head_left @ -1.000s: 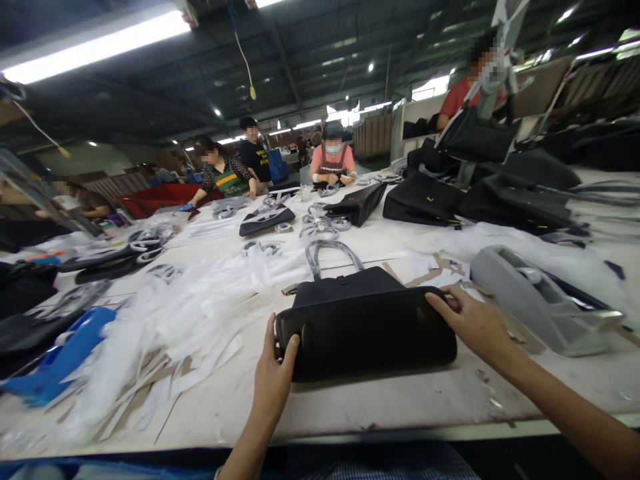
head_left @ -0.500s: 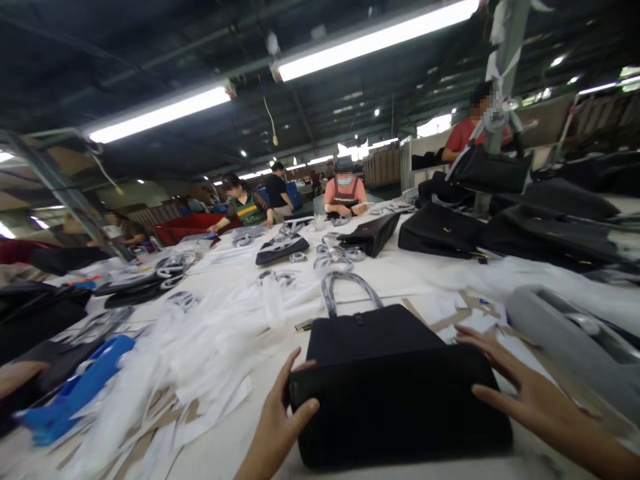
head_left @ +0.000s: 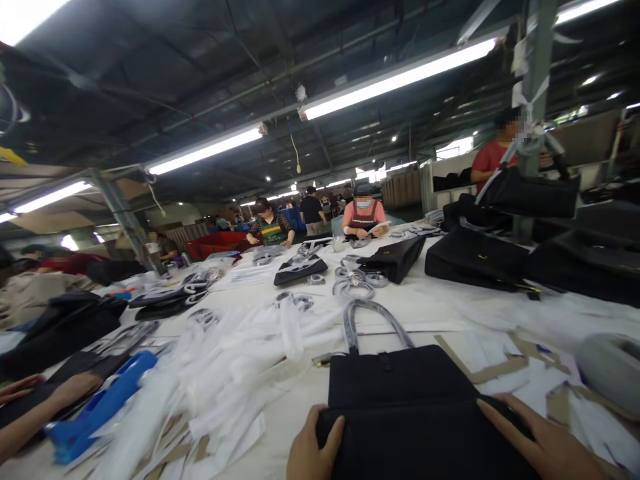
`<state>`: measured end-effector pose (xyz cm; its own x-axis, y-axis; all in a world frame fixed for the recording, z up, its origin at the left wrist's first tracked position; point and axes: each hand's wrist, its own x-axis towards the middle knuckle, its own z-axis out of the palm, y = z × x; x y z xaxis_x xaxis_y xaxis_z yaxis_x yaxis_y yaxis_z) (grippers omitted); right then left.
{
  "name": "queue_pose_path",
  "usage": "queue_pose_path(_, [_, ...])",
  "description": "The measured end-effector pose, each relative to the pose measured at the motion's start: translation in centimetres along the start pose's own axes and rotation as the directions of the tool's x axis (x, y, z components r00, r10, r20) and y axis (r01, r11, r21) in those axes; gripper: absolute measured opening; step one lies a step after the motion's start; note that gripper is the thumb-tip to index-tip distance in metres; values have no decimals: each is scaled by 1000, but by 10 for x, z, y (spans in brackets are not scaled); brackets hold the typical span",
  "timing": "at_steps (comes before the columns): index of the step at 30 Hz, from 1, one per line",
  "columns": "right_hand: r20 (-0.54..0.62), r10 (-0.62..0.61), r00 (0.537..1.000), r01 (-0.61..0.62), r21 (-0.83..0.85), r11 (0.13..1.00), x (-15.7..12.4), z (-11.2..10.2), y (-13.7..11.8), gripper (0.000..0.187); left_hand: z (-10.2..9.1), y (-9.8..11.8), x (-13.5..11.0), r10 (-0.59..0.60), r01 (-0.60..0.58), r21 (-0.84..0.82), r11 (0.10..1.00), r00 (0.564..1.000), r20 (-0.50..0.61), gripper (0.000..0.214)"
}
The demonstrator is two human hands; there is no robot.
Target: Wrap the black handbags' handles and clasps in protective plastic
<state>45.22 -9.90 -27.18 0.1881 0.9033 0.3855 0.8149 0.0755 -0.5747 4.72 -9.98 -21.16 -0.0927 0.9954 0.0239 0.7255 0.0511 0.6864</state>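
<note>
The person's left hand reaches up from below, thumb on the near face of the black bag, gripping its left edge; the right hand slants in from the lower right, holding the opposite edge. The bag is at the white table's near side, long axis crosswise, plastic-wrapped handle pointing away, surface smooth and dark.
</note>
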Motion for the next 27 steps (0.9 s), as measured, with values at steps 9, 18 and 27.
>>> queue_pose_path(9, [275, -155, 949, 249, -349, 903, -4, -29, -35, 39, -21, 27, -15, 296, -202, 550, 810, 951, -86, 38])
queue_pose_path(18, [87, -390, 917, 392, -391, 833, -12, -44, -77, 46, 27, 70, -31, 632, -710, 255, 656, 702, 329, 55])
queue_pose_path(27, [404, -524, 750, 533, 101, 840, 17, 9, -116, 35, 22, 67, -35, 615, -691, 187, 698, 712, 338, 58])
